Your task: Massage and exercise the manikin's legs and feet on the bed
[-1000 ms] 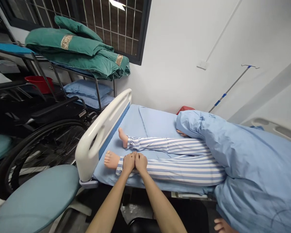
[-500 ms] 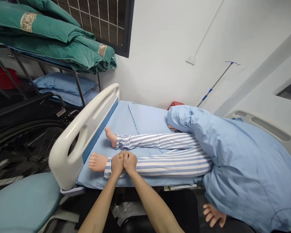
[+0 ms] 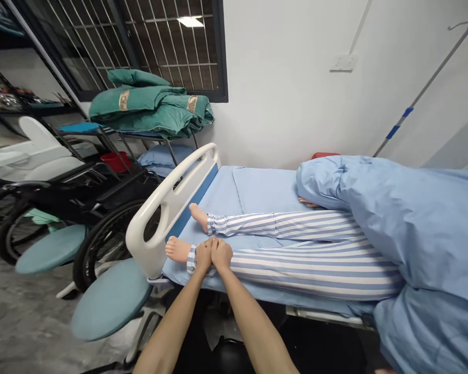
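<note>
"Gripped where?"
"Had left hand [image 3: 204, 254] and right hand [image 3: 221, 253] clamped over near striped leg [image 3: 296, 267], above foot [image 3: 178, 249], on bed [image 3: 265, 184]."
"Handled how?"
"Likely felt heavy, firm inside, soft outside; best supported from beneath."

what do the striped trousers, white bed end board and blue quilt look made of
Striped trousers: thin woven cloth, perhaps cotton, with a matt finish; they crease and gather softly at the ankles. White bed end board: probably moulded plastic, smooth with a slight sheen, going by its rounded edges and openings. Blue quilt: soft matt fabric, likely padded, judging by its bulky folds.
</note>
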Tool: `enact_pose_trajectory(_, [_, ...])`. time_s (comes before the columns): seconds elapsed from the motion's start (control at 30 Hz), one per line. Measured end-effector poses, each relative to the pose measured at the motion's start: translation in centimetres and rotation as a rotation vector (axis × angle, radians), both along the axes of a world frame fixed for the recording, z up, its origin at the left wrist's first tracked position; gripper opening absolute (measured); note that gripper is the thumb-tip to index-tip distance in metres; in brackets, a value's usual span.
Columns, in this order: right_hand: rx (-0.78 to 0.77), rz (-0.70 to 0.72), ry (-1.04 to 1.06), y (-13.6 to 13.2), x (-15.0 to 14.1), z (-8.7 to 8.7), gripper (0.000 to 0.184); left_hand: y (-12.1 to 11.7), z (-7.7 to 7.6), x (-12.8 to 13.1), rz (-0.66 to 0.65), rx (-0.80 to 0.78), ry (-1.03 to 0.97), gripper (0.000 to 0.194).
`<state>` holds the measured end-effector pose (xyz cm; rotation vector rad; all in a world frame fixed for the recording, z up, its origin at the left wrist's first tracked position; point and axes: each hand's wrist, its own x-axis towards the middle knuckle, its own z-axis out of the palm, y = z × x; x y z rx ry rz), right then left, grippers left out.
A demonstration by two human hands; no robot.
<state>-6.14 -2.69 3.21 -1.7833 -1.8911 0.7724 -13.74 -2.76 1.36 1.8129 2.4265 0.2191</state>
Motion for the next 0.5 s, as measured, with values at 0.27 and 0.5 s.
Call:
enact_pose_trajectory(0.27, [0.032,-0.015,0.087,-0.1,0.1,-0.6,0.049,0.5,-1.4,-0.5,0.011,-0.049,0.048,0.039])
enact_pose_trajectory(0.5, [0.164,0.102,0.2,-0.8,2.0,-0.4,0.045,0.3,-1.3,-0.6,-0.045,-0.062,0.046,0.041])
